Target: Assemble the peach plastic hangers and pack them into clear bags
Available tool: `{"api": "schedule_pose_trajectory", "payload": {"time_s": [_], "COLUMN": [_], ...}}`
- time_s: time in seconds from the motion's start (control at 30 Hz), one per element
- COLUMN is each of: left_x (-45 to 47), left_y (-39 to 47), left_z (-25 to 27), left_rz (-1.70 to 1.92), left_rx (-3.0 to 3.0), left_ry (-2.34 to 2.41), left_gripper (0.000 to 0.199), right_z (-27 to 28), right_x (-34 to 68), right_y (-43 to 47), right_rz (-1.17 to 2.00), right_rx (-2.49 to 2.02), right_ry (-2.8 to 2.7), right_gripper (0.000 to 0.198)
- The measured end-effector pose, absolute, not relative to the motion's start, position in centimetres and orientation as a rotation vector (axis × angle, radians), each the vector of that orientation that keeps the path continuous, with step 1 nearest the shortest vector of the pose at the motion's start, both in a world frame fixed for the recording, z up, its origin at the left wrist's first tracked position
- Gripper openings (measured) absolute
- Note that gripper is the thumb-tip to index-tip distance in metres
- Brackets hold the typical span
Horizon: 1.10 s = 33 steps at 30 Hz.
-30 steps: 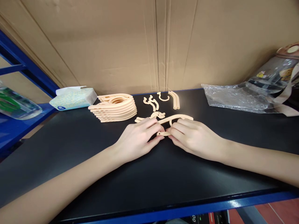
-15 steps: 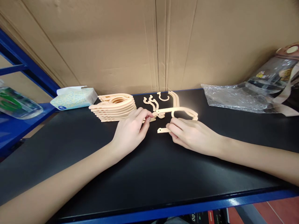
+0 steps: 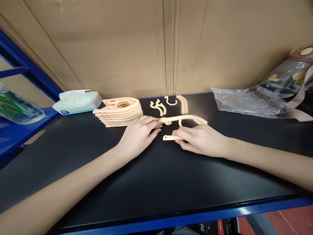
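A cream plastic folding hanger (image 3: 186, 117) is between my hands, its upper arm bowed and a ring-like curve showing below it. My right hand (image 3: 199, 138) grips its lower bar (image 3: 168, 137), which has a small hole at its free end. At the upper arm's left end, my left hand (image 3: 138, 135) pinches the joint with its fingertips; the fingers cover part of it. Just behind my left hand stands a stack of matching cream hangers (image 3: 117, 112). Loose hanger hooks (image 3: 161, 106) and curved arm pieces (image 3: 182, 104) lie beyond the held hanger.
A tissue pack (image 3: 78, 101) rests at the back left, near a clear bottle (image 3: 21, 106) on the blue frame. Crumpled clear plastic (image 3: 241, 102) and a strapped bottle (image 3: 287, 76) occupy the back right. Cardboard (image 3: 110, 45) walls off the black tabletop (image 3: 151, 189).
The hanger's upper arm has dropped slightly toward the tabletop, and the lower bar has shifted a little left. My left fingers have flattened somewhat over the joint end.
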<state>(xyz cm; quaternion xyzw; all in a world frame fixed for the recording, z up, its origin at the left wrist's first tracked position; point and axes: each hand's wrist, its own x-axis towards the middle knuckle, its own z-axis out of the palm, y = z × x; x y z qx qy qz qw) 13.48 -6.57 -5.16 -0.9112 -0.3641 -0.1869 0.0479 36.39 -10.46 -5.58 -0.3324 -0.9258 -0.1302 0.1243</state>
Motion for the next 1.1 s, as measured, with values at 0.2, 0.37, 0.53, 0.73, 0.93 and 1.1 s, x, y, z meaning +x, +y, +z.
{"api": "schedule_pose_trajectory", "payload": {"time_s": [0.2,0.37,0.53,0.73,0.93,1.1], "left_x": [13.5,13.5,13.7,13.9,14.0,14.0], "left_y": [-6.5,-6.7,-6.9,-7.1,-7.4,-7.7], "left_z": [-5.1,-4.9,-4.9,-5.1,-4.7,-4.5], "left_rz": [-0.628,-0.664,-0.674,-0.723,-0.659,-0.653], "left_rx": [-2.785,-2.767,-2.753,-2.773,-2.818,-2.916], "left_ry": [-1.156,-1.161,-1.192,-1.219,-1.159,-1.138], "left_gripper": [0.016,0.006,0.007,0.006,0.010,0.009], "right_z": [-5.7,-5.9,-6.1,-6.1,-6.3,-6.3], "right_x": [36.5,36.6,36.6,36.7,36.8,36.8], "right_y": [-10.3,-10.2,-10.1,-10.1,-10.1,-10.0], "right_rz": [-0.324,-0.295,-0.311,-0.292,-0.279,-0.263], "right_rx": [-0.964,-0.950,-0.980,-1.035,-1.021,-1.004], "right_ry": [-2.664,-2.602,-2.516,-2.484,-2.500,-2.500], "right_gripper": [0.019,0.015,0.014,0.026,0.031,0.030]}}
